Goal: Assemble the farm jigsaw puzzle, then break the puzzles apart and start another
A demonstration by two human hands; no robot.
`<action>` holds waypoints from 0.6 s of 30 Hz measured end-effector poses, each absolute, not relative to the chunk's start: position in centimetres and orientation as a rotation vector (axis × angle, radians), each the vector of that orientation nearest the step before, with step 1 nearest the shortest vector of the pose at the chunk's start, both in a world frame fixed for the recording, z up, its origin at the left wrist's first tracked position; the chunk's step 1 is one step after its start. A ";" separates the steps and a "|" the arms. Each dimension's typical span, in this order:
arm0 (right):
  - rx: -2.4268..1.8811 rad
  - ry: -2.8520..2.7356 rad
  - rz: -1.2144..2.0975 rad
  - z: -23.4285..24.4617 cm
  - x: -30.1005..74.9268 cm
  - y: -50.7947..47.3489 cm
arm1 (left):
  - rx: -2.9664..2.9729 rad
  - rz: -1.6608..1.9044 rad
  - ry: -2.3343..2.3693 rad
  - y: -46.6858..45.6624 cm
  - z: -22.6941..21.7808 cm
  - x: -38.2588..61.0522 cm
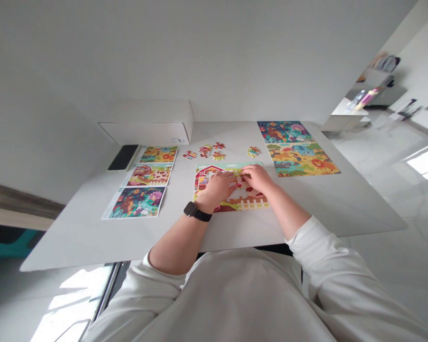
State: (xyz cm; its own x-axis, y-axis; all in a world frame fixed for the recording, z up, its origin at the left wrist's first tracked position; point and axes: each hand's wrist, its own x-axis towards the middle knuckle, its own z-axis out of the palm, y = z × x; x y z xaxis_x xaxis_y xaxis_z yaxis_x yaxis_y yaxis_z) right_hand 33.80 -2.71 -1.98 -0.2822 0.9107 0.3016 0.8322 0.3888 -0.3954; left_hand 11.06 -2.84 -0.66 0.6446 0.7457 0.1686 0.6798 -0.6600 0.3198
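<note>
A farm jigsaw puzzle (255, 204) with a red barn and a white fence lies mostly assembled on the table, a few pale gaps showing in its middle. My left hand (219, 186), wearing a black watch (196, 211) at the wrist, rests over the barn side with fingers stretched out and thumb apart. From the right, my right hand (257, 177) reaches to the upper middle, its thumb and fingertips closed on a small puzzle piece, partly hidden by the fingers. Beyond the puzzle lie several loose puzzle pieces (219, 155); a few more sit to the right.
Three picture sheets (138, 202) lie at left, beside a dark-screened phone (123, 157). A white box (142, 133) stands against the wall. Two more puzzles, a dark blue one (285, 131) and a yellow safari one (303, 159), lie at right on the white table (356, 209).
</note>
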 end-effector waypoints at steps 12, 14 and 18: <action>-1.535 -2.275 0.188 -1.1 33.5 -3.3 | 2.633 0.434 1.151 -3.1 -0.2 11.2; -1.542 -2.296 0.183 -1.0 33.5 -3.4 | 2.628 0.439 1.137 -3.2 0.1 11.3; -1.549 -2.324 0.179 -0.6 33.5 -3.7 | 2.610 0.450 1.132 -3.3 0.7 11.3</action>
